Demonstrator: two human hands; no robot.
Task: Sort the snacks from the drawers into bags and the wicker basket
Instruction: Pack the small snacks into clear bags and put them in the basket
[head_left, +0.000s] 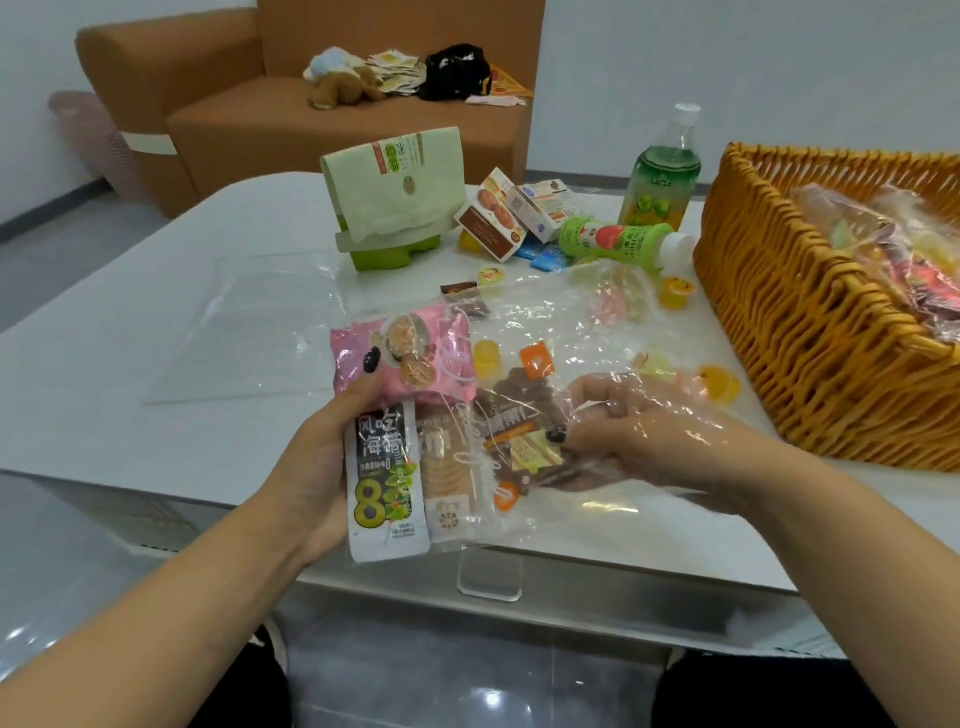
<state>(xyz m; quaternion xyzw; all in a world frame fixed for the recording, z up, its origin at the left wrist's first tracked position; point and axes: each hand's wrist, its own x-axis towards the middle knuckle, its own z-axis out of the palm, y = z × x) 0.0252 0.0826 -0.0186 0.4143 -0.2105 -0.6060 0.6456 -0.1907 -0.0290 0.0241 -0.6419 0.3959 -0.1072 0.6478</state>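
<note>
While the left hand (332, 441) grips light, crinkly packets (387, 457) at the bag (571, 332) mouth left of the basket (810, 364), the right hand (639, 431), inside, pinches slippery film; hold the rim.

Brightness: evenly bright, soft indoor light with no harsh contrast.
Shadows: faint and soft under the forearms and beside the basket (810, 332).
Glare: white streaks on the clear plastic bag (561, 332); pale reflections on the glossy table (130, 364) and on the floor at the bottom edge.
Sharpness: mildly soft throughout; the sofa (322, 119) is blurrier.
Distortion: wide-angle bending; the table's edges curve and the forearms stretch toward the corners.
</note>
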